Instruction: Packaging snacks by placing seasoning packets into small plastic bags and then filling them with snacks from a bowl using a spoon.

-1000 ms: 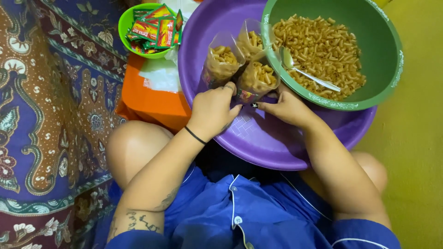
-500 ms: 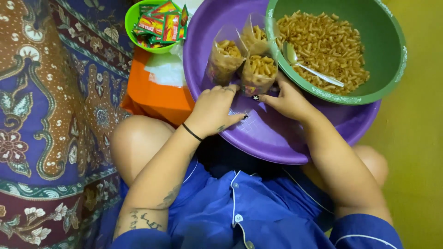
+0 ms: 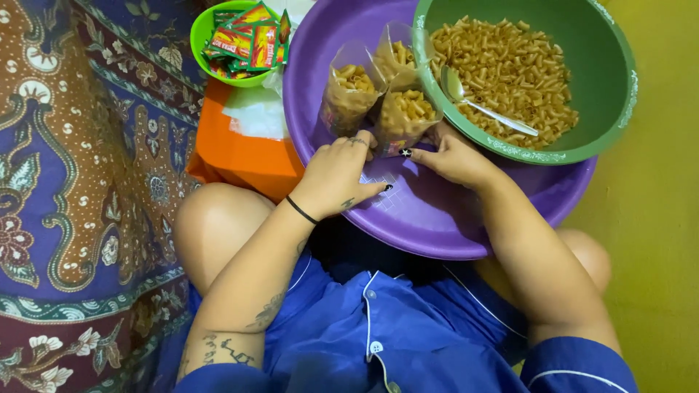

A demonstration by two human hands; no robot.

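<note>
Patterned cloth (image 3: 80, 182) in purple and rust covers the ground well to the left of the left hand (image 3: 338, 175), with a small green bowl (image 3: 200, 33) of red and green sachets (image 3: 247, 44) and an orange box (image 3: 244, 156) up and to the left of it. That hand rests knuckles-up in the purple basin (image 3: 437, 225), fingers curled loosely, fingertips touching the base of the nearest clear bag of fried macaroni (image 3: 404, 120); it is not clamped on anything. Two more filled bags (image 3: 349, 94) stand just beyond its fingertips. The right hand (image 3: 451, 156) pinches the same bag's lower corner from the other side. Beyond it sits a large green bowl (image 3: 619, 94) of loose macaroni with a spoon (image 3: 484, 109). Open-topped and thin, the bag looks light, crackly and ready to spill; a hold low on its sides seems safest.
</note>
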